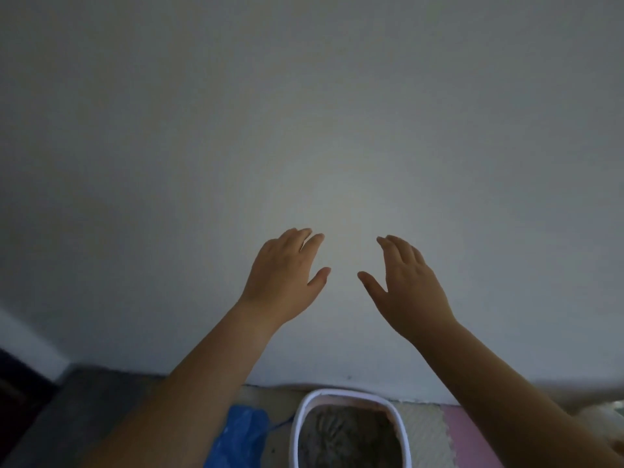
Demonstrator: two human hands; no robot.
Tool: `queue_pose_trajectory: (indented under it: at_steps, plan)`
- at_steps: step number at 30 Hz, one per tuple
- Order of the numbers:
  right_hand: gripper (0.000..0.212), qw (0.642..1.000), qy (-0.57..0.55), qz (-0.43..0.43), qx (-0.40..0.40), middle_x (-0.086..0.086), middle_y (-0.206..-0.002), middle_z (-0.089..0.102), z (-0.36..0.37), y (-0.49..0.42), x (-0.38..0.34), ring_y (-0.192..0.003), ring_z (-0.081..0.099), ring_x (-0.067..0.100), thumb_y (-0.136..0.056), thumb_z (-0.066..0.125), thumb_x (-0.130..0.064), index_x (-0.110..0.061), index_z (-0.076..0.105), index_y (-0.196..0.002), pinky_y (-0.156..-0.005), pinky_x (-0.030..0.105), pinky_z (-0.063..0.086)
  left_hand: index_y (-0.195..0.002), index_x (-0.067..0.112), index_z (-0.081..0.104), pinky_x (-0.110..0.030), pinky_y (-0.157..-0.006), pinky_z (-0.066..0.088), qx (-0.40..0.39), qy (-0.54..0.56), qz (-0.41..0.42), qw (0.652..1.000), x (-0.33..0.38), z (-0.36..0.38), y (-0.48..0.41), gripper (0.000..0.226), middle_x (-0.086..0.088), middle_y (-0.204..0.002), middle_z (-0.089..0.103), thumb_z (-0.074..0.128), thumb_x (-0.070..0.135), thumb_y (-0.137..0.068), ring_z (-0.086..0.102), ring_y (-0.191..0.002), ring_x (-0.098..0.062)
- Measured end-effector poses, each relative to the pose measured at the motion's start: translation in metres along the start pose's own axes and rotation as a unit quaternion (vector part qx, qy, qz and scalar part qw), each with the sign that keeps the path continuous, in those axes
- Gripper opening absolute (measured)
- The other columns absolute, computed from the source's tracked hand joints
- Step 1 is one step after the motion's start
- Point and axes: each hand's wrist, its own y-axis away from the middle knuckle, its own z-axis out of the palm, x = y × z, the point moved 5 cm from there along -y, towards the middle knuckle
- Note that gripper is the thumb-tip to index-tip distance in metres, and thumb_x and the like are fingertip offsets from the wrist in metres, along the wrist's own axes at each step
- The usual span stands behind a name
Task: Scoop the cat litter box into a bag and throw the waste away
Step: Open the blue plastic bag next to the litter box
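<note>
Litter box and bag low by the person, both hands raised empty above them.

Nearest, at the bottom edge, the litter box (347, 392) sits on the floor against the wall (304, 113) with grey litter in it, and the blue bag (241, 434) lies just beside it on the left. Farther out, the left hand (287, 275) and right hand (408, 285) are held up before the bare wall, fingers (312, 243) straight, slightly spread, holding nothing. Box and bag lie below the hands and closer in. The left hand is on the bag's side, so it seems likelier to take it. No scoop shows.
</note>
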Motion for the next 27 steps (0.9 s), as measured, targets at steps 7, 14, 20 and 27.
queue_pose_trajectory:
  at_steps: [7,14,20,27]
  plan:
    - [0.071,0.998,-0.018,0.002,-0.064,0.004,-0.157,0.021,0.141,0.003,0.040,-0.146,0.018,0.020,-0.094,0.034,-0.056,-0.015,0.019,-0.150,-0.118,0.034,0.018,-0.141,0.017,0.042,-0.040,-0.109,0.023,0.011,0.018,-0.084,0.996,-0.022,0.144,0.045,0.058,-0.007,-0.150,0.038,0.052,0.046,-0.091,0.033,-0.139,-0.028]
    - [0.072,0.992,-0.043,0.038,-0.115,0.004,-0.160,0.012,0.387,0.051,0.088,-0.148,0.009,0.019,-0.095,0.036,-0.054,-0.015,0.014,-0.152,-0.110,0.024,0.001,-0.145,0.016,0.031,-0.049,-0.111,0.028,-0.055,0.037,-0.108,0.992,-0.051,0.381,0.155,0.065,-0.008,-0.153,0.031,0.025,0.055,-0.094,0.027,-0.142,-0.028]
    - [0.070,0.979,-0.060,0.046,-0.190,0.003,-0.161,0.004,0.618,0.127,0.128,-0.148,0.000,0.018,-0.098,0.037,-0.049,-0.015,0.009,-0.152,-0.119,0.031,0.003,-0.152,0.019,0.010,-0.044,-0.114,0.016,-0.101,0.044,-0.112,0.988,-0.081,0.602,0.268,0.072,-0.006,-0.158,0.016,0.035,0.050,-0.093,0.011,-0.146,-0.024]
    - [0.079,0.965,-0.083,0.054,-0.243,0.008,-0.158,0.016,0.839,0.209,0.153,-0.147,0.011,0.022,-0.092,0.011,-0.065,-0.011,0.019,-0.149,-0.119,0.033,0.009,-0.146,0.027,-0.023,-0.037,-0.119,0.001,-0.227,0.087,-0.113,0.963,-0.128,0.815,0.386,0.076,0.007,-0.156,-0.023,0.027,0.054,-0.096,-0.020,-0.143,-0.012]
